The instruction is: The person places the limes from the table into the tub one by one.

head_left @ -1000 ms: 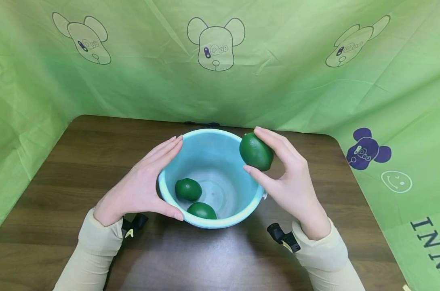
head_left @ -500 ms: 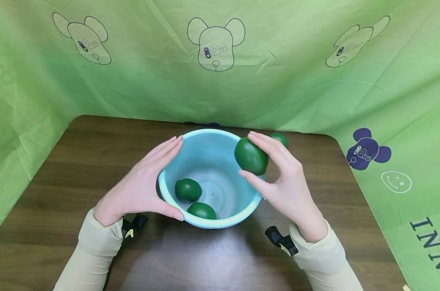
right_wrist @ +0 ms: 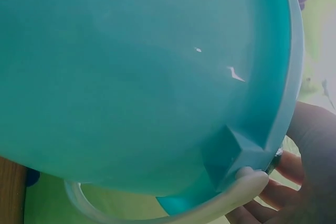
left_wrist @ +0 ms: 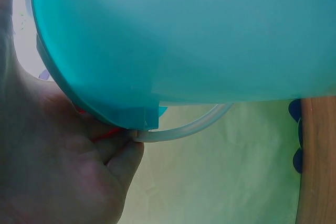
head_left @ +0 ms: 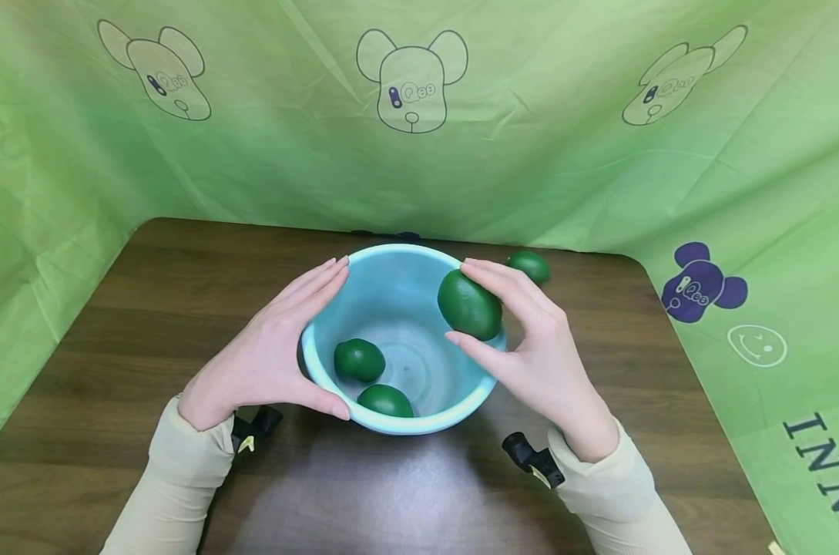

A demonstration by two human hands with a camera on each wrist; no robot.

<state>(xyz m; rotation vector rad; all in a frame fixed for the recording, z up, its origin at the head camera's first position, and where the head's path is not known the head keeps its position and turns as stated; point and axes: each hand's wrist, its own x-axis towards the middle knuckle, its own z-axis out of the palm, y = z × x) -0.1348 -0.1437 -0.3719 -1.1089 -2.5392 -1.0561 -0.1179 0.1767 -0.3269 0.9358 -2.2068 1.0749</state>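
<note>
A light blue plastic bucket (head_left: 400, 281) stands on the table with two green limes inside, one lime (head_left: 360, 361) at the left and another lime (head_left: 386, 401) near the front wall. My left hand (head_left: 270, 354) holds the bucket's left rim, thumb at the front and fingers toward the back. Above the right rim, my right hand (head_left: 540, 351) pinches a third lime (head_left: 470, 304) between thumb and fingers. In the right wrist view the bucket's outer wall (right_wrist: 131, 77) hides most of that lime. One more lime (head_left: 529, 267) lies behind the right hand, on the table.
The brown wooden table (head_left: 204, 293) ends at a green printed curtain (head_left: 280, 154) along the back and sides. A pale bucket handle (left_wrist: 194, 128) hangs below the rim in the left wrist view. Black wrist cameras sit at both cuffs.
My right hand has moved left and slightly toward me, carrying its lime farther over the bucket. The lime on the table behind it has come into view. My left hand has stayed put.
</note>
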